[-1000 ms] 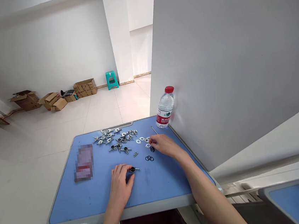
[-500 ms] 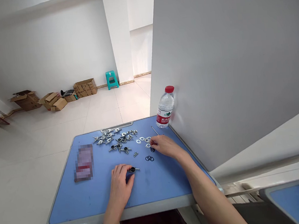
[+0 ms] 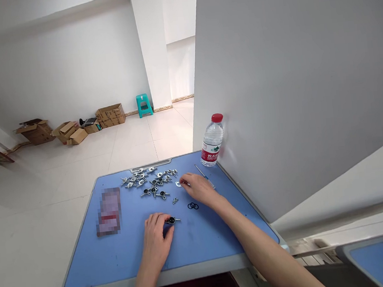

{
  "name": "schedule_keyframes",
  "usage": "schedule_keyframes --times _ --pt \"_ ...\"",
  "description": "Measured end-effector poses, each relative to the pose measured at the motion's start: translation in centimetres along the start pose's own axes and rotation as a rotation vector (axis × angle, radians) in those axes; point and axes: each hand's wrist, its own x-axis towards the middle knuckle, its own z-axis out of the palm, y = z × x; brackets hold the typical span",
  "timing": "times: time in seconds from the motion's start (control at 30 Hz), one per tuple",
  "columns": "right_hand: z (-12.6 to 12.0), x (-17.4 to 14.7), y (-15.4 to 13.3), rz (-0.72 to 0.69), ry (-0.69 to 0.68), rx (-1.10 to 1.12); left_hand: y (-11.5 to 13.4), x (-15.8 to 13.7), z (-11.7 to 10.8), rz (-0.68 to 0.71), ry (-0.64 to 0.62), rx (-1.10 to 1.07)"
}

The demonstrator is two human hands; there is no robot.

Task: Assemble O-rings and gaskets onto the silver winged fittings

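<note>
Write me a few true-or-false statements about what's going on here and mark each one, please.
1. The left hand is at a black-topped metal part. True.
2. The bottle has a blue cap. False: the bottle has a red cap.
3. Black rings lie on the blue table. True.
4. The right hand is gripping the bottle. False: the right hand is at a flat metal plate.
5. The stool stands on the blue table. False: the stool stands on the floor.
</note>
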Motion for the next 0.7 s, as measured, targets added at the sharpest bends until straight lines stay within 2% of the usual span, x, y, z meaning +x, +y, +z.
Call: schedule_keyframes --times 0.23,0.5,0.7 --pt "1.2 2.4 -1.9 -0.045 0.025 -0.044 0.0 0.0 0.1 0.01 0.003 0.015" --pt "2.3 2.5 -1.8 -0.069 0.008 -0.099 0.3 -0.1 -0.1 0.0 0.017 0.019" --pt "2.7 2.6 -2.0 -0.028 0.002 -0.124 0.7 -0.1 -0.5 -0.005 0.015 0.002"
